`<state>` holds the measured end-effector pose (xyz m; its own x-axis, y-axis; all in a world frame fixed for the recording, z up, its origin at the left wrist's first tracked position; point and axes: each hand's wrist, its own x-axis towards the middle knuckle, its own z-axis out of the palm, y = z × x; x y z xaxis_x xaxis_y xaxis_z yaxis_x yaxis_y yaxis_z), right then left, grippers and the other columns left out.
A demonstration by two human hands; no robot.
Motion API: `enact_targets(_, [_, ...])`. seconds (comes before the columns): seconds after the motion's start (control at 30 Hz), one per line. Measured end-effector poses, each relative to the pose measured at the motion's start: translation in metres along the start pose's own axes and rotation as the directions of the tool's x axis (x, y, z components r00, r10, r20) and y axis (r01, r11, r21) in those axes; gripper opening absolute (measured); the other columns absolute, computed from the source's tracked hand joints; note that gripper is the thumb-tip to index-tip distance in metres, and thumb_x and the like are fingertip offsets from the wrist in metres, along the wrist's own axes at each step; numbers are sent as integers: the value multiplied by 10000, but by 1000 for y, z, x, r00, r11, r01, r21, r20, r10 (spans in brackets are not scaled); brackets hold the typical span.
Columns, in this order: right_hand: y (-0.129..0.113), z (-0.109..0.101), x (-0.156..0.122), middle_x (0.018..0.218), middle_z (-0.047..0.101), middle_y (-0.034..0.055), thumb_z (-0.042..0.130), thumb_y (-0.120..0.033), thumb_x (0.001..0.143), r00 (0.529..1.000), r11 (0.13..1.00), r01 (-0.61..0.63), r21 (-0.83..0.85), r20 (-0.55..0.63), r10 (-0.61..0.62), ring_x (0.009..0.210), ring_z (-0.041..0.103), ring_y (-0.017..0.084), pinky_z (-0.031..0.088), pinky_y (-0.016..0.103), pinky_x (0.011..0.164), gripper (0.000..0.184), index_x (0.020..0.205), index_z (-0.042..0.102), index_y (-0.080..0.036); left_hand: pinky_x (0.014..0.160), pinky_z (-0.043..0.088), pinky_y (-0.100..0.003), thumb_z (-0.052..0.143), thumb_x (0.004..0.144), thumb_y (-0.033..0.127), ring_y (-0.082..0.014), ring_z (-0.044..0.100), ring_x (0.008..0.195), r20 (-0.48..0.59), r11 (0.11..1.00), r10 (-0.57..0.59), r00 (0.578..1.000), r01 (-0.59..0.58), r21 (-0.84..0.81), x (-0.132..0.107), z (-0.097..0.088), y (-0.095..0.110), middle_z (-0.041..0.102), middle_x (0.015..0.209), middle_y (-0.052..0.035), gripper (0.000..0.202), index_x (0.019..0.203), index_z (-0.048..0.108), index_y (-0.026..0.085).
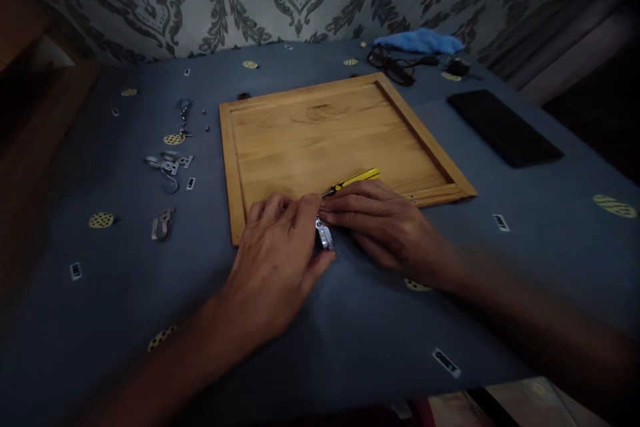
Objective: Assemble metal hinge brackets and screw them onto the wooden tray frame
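A wooden framed panel (320, 140) lies on the blue patterned tablecloth, its recessed face up. At its near edge my left hand (277, 247) is closed around a shiny metal hook (325, 235), with the thumb below it and the fingers above. My right hand (385, 223) meets it from the right, fingers pressed together in a pinch by the top of the hook. Whatever these fingertips hold, if anything, is hidden. Just beyond the right hand, a yellow and black screwdriver (356, 179) rests on the panel, its tip pointing left.
Several metal hooks (169, 163) lie left of the panel, with a separate metal piece (163, 223) nearer me. Small screws (184, 113) are scattered behind them. Right of the panel lies a black phone (503, 127). Dark glasses (395, 68) and a blue cloth (420, 41) sit at the back.
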<state>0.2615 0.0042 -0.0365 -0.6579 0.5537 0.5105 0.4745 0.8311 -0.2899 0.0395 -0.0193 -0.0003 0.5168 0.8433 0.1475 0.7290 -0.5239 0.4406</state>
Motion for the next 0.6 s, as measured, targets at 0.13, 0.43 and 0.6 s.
enact_targets(0.13, [2, -1, 0, 1155, 817, 91, 518, -84, 1008, 1000, 1000, 10, 2, 9, -10, 1024, 728, 242, 602, 447, 883, 324, 1182, 756, -217, 906, 516, -458, 795, 889, 231, -300, 621, 1070, -2, 1000, 0, 1000, 0, 0, -1, -1, 0, 742, 1106, -57, 339, 1153, 583, 229])
enact_targets(0.43, [3, 3, -3, 1170, 810, 100, 538, -81, 1010, 998, 999, 38, -20, -50, -39, 1066, 722, 248, 627, 458, 903, 317, 1242, 720, -195, 947, 570, -453, 728, 921, 243, -282, 685, 1124, -115, 994, -53, 992, 42, -98, 8, -29, -6, 759, 1151, -39, 291, 1185, 607, 260])
enact_targets(0.6, [0, -3, -3, 1205, 805, 102, 541, -62, 1005, 995, 999, 16, -45, -99, -20, 1090, 737, 257, 628, 470, 900, 367, 1299, 690, -222, 935, 614, -390, 662, 989, 327, -235, 723, 1073, -225, 931, -145, 963, 57, -360, -38, 1, -62, 764, 1082, 7, 123, 1098, 714, 302])
